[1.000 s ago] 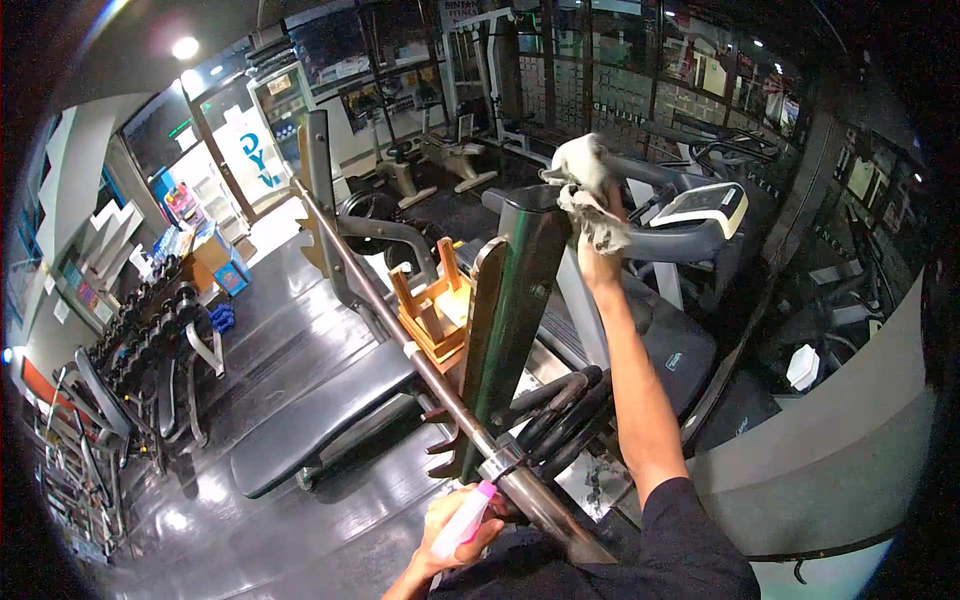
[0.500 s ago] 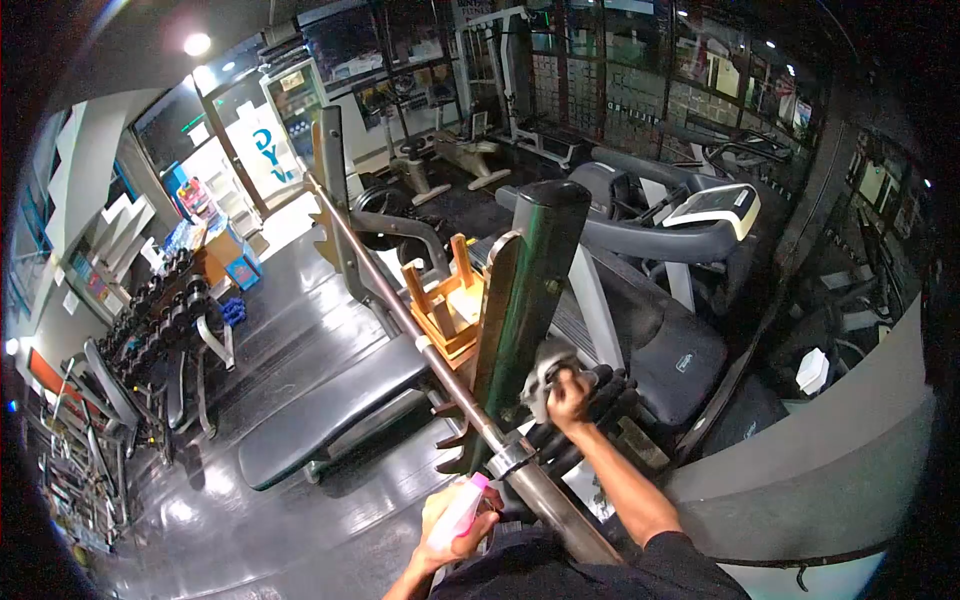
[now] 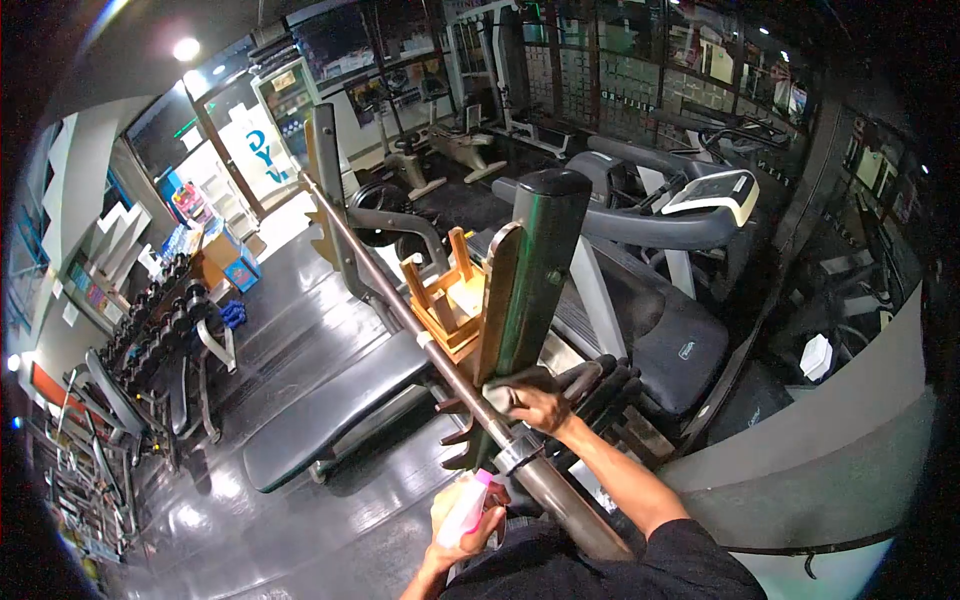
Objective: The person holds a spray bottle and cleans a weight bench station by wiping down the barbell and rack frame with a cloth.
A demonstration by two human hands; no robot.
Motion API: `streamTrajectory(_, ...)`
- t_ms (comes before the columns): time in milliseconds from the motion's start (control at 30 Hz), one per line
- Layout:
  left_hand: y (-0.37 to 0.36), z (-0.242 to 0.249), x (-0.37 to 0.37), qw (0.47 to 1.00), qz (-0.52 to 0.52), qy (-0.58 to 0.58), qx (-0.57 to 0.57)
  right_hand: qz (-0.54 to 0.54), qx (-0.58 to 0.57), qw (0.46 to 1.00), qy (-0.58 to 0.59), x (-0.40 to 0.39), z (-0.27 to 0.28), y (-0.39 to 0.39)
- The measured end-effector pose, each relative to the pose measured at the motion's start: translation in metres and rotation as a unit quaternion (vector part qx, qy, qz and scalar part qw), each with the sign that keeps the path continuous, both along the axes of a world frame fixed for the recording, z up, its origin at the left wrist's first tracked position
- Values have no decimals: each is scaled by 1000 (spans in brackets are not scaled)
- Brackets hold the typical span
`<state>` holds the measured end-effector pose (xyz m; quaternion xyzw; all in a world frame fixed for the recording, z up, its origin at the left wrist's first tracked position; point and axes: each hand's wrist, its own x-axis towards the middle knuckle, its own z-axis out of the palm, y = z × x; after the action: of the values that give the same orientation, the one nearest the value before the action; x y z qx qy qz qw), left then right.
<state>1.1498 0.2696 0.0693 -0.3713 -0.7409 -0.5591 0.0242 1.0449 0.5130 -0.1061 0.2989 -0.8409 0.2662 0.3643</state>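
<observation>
A pink-and-white spray bottle (image 3: 464, 514) is gripped in my left hand (image 3: 444, 528), low in the picture near my body. My right hand (image 3: 546, 409) is closed round a grey cloth (image 3: 503, 398), at the lower part of the green-black rack upright (image 3: 540, 270) and right beside the barbell (image 3: 440, 362). Whether the cloth touches the upright or the bar cannot be made out. The barbell runs from the far upright down past my left hand, its thick sleeve (image 3: 560, 505) close to my body. Part of the cloth is hidden by my fingers.
A padded bench (image 3: 335, 412) lies beyond the bar. Behind the upright stand a small wooden stool (image 3: 462, 300) and a treadmill (image 3: 650, 335). Dumbbells (image 3: 150, 315) line a rack at left. A curved grey panel (image 3: 820, 460) borders the right side.
My right hand has moved left and slightly down with the cloth, closer to the bar and the upright's base. My left hand with the spray bottle has barely moved.
</observation>
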Motion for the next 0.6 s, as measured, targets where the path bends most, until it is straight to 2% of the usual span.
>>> streamTrajectory(33,-2,-2,1,1000,3,-2,1,33,30,999,12,5,-4,5)
streamTrajectory(133,-5,-1,3,1000,18,18,-13,0,-39,999,-11,16,-7,15)
streamTrajectory(167,-4,2,5,999,33,24,-11,-87,12,995,-54,15,-20,23)
streamTrajectory(200,-3,5,6,998,47,31,-10,-150,-10,988,-35,12,-21,25)
streamTrajectory(233,-3,4,6,998,48,30,-9,-104,-188,974,-73,8,-2,21)
streamTrajectory(267,-4,3,7,998,50,25,-21,-53,-359,925,-110,3,31,15)
streamTrajectory(300,-6,2,8,998,52,19,-34,-138,-226,964,-18,4,61,14)
streamTrajectory(333,-8,-1,9,997,56,13,-42,-217,-86,969,76,-1,82,14)
streamTrajectory(400,-8,-1,10,996,69,28,-40,-162,-160,964,136,-35,99,9)
streamTrajectory(433,-9,0,9,996,71,29,-41,-163,-143,976,25,-38,101,5)
streamTrajectory(467,-10,1,10,995,73,29,-61,-192,-116,964,142,-39,101,-4)
streamTrajectory(533,-11,1,10,994,74,30,-79,-181,-97,967,148,-44,61,-10)
streamTrajectory(600,-13,-2,11,990,99,10,-97,-224,-123,962,93,-58,-37,-20)
